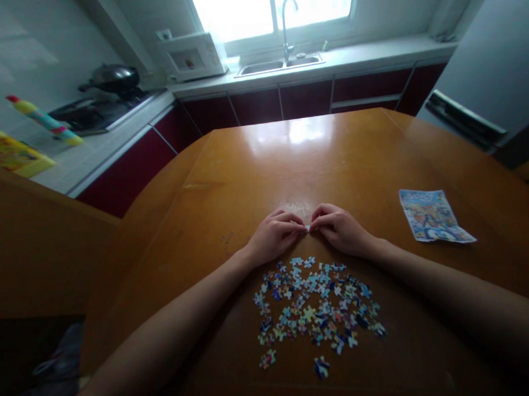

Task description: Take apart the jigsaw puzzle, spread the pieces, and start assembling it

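My left hand (279, 234) and my right hand (337, 226) meet near the middle of the wooden table (228, 182). Between their fingertips is a small pale puzzle piece (308, 227), mostly covered by the fingers. Both hands are closed in a pinch on it, and their fingers hide its shape. Just below the hands lies a loose spread of many jigsaw pieces (308, 314) in blue, white, yellow and dark tones. Two pieces sit apart at the near side, a reddish one (268, 359) and a dark blue one (321, 367).
A creased printed picture sheet (434, 215) lies on the table's right. Beyond the table, a counter holds a sink (260, 68), a white microwave (192, 57) and a stove with a pan (115, 79). Yellow bottles (11, 152) stand at left; a fridge (483, 62) is at right.
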### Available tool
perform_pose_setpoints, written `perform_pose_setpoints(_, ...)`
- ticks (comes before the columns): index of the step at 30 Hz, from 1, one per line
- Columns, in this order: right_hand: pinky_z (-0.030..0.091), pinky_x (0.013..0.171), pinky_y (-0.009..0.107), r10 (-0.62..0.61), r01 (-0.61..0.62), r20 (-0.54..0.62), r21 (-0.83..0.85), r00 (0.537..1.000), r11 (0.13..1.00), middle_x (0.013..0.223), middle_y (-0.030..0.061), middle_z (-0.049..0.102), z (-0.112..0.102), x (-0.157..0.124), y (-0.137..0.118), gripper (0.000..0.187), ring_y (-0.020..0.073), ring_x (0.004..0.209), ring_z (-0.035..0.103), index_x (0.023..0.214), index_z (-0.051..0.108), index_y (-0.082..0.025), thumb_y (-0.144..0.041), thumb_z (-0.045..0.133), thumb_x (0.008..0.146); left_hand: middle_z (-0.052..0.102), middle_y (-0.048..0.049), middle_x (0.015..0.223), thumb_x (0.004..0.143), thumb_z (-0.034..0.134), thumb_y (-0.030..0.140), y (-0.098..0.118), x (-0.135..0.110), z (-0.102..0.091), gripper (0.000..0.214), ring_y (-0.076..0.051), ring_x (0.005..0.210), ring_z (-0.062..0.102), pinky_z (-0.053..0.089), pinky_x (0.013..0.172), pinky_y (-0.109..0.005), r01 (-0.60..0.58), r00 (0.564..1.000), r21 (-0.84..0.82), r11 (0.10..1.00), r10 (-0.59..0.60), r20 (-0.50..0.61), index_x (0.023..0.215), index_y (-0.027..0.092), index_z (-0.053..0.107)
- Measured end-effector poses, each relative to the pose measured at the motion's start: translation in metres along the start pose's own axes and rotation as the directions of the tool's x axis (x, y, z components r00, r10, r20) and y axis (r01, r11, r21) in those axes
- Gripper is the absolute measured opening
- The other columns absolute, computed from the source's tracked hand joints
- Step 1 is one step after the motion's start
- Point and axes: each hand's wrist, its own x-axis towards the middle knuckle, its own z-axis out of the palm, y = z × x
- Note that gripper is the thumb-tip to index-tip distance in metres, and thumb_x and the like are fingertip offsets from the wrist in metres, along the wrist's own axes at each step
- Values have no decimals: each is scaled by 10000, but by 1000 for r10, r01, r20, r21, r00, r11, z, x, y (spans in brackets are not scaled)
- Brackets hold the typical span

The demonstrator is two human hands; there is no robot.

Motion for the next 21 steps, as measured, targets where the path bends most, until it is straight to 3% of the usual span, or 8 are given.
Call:
perform_pose_setpoints(7, 484, 803, 337, -15, 16, -18, 9, 1000, 1000, 922, 63, 650, -2, 0, -3, 219, 181, 876, 598, 852, 755, -198, -81, 571, 866, 732, -36, 1035, 973, 577, 234, 0, 0, 0, 222, -196, 939, 594, 490, 874, -374, 0, 1000, 9, 1000, 0, 6, 1072, 297, 766)
perform_pose_setpoints(10, 464, 787, 337, -123, 122, -21, -57, 992, 991, 933, 66, 647, -5, -2, -19, 199, 184, 876, 575, 924, 732, -191, -93, 572, 861, 730, -36, 1031, 967, 590, 238, -1, -1, 1, 205, -189, 930, 595, 491, 875, -371, -1, 1000, 10, 1000, 1, -1, 1051, 288, 770)
perform_pose_setpoints(13, 426, 797, 356, -222, 227, 52, -163, 974, 960, 924, 55, 655, 0, -11, -44, 102, 195, 886, 546, 900, 705, -201, -177, 608, 880, 729, -35, 1010, 952, 611, 230, -1, 0, 2, 178, -187, 926, 596, 493, 881, -372, 0, 1000, 14, 1000, 0, -8, 980, 273, 782)
perform_pose_setpoints(17, 402, 793, 360, -156, 197, 166, -273, 974, 942, 899, 48, 646, 19, -26, -69, 111, 205, 905, 535, 829, 681, -207, -244, 615, 910, 731, -37, 1007, 948, 627, 240, -2, 0, 3, 166, -187, 936, 604, 499, 883, -365, 8, 1000, 10, 1000, -7, -29, 999, 269, 782)
perform_pose_setpoints(21, 414, 813, 370, -83, 139, 181, -323, 980, 936, 899, 58, 644, 29, -30, -73, 184, 219, 926, 537, 777, 668, -198, -297, 630, 927, 733, -32, 1017, 949, 631, 243, -3, -1, 4, 164, -183, 942, 609, 503, 883, -361, 6, 999, -3, 1000, -6, -33, 1015, 272, 779)
